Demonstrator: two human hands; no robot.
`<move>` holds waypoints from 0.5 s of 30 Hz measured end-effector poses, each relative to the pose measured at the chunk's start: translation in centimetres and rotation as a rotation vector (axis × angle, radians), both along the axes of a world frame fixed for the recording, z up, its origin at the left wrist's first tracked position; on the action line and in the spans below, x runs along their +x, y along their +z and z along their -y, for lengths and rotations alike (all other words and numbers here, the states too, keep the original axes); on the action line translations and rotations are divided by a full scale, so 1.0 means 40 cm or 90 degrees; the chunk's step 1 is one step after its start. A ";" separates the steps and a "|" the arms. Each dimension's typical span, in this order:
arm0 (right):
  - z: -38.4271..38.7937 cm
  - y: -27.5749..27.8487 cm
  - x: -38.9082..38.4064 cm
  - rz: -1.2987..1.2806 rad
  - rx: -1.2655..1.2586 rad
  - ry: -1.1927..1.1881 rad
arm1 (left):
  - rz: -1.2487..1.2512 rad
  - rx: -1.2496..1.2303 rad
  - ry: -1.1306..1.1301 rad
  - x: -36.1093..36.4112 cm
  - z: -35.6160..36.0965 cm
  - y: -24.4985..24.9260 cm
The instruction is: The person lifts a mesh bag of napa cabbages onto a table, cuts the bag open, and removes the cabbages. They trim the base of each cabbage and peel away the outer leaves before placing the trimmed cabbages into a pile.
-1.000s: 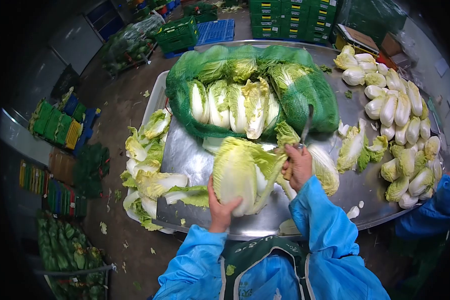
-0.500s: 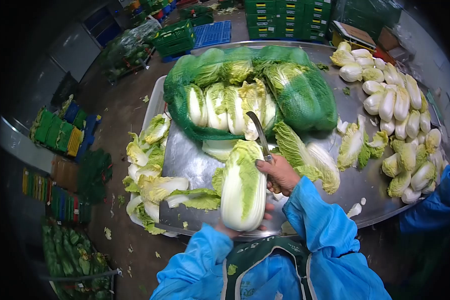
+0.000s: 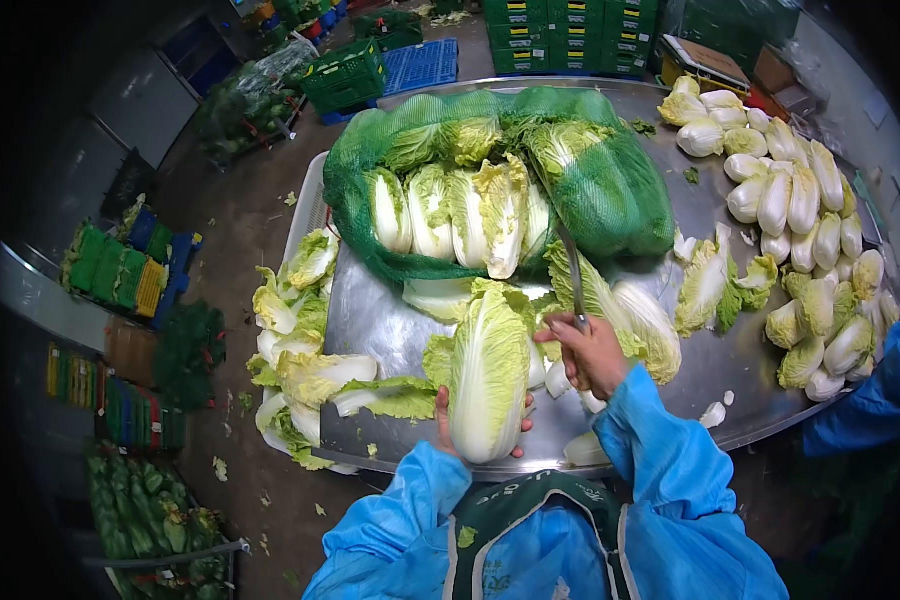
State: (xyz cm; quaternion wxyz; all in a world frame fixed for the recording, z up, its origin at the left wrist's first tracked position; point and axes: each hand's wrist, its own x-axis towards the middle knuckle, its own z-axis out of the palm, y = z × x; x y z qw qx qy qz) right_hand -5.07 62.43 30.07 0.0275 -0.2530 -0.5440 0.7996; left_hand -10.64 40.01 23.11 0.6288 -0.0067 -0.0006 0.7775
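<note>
A napa cabbage (image 3: 490,375) stands out in front of my body, its root end toward me. My left hand (image 3: 446,425) is wrapped round its lower end from beneath, with fingertips showing on both sides. To the right, my right hand (image 3: 590,352) grips the handle of a curved knife (image 3: 573,272), whose blade points away from me, apart from the cabbage. Beyond lies a green net bag (image 3: 615,205), opened at the front, with several cabbages (image 3: 467,215) inside. Loose leaves (image 3: 650,325) lie near the knife.
Trimmed cabbages (image 3: 790,195) are piled on the right of the metal table (image 3: 365,305). Outer leaves (image 3: 295,345) heap over a white container at its left edge. Green crates (image 3: 570,35) stand behind. A blue sleeve (image 3: 865,395) shows at the far right.
The knife and my right hand have moved right, away from the cabbage. The cabbage has turned, showing a leafier side, and more of my left hand's fingers show.
</note>
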 end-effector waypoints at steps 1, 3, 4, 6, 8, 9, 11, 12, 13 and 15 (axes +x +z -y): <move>-0.001 -0.002 0.025 0.017 -0.007 0.014 | 0.035 0.053 -0.004 0.002 -0.009 -0.008; 0.007 -0.019 0.066 0.033 -0.013 0.020 | 0.070 0.107 -0.017 0.002 -0.029 -0.046; 0.011 -0.035 0.088 0.022 -0.038 0.014 | 0.124 0.097 -0.019 -0.001 -0.041 -0.082; 0.019 -0.049 0.139 0.010 -0.059 -0.010 | 0.178 0.088 -0.039 0.008 -0.068 -0.097; 0.024 -0.034 0.178 -0.022 -0.020 -0.082 | 0.226 -0.085 0.062 0.011 -0.124 -0.059; 0.019 -0.019 0.189 0.056 -0.025 -0.074 | 0.077 -0.152 0.082 0.001 -0.165 -0.015; 0.003 -0.017 0.218 0.060 -0.043 -0.132 | -0.019 -0.288 0.096 0.005 -0.265 0.006; -0.004 -0.039 0.235 -0.016 -0.055 -0.167 | -0.219 -0.298 0.064 0.006 -0.305 -0.014; -0.019 -0.048 0.246 -0.003 -0.064 -0.186 | -0.244 -0.303 0.093 0.024 -0.352 -0.015; -0.084 -0.060 0.284 0.004 -0.070 -0.226 | -0.341 -0.288 0.056 0.085 -0.465 0.017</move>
